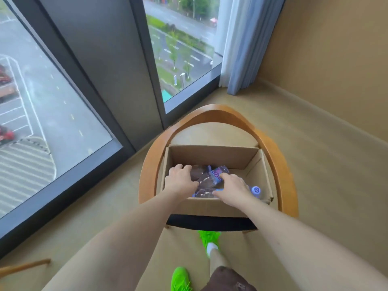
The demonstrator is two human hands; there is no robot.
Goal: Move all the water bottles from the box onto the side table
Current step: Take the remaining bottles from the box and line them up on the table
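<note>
An open cardboard box (212, 156) sits on the seat of a wooden chair. Clear water bottles (212, 177) with purple labels and blue caps lie on their sides at its bottom. Both my hands are down inside the box. My left hand (181, 181) curls its fingers over the bottle at the left. My right hand (233, 190) grips the bottle nearest the front wall, whose blue cap (256, 190) pokes out to the right. How many bottles lie under my hands I cannot tell. No side table shows in this view.
The chair's curved wooden back (216, 116) arcs around the box. Large floor-to-ceiling windows (52, 101) stand to the left, a pale curtain (237, 49) hangs in the corner, and a tan wall runs along the right. A wooden edge (23, 267) shows at the lower left.
</note>
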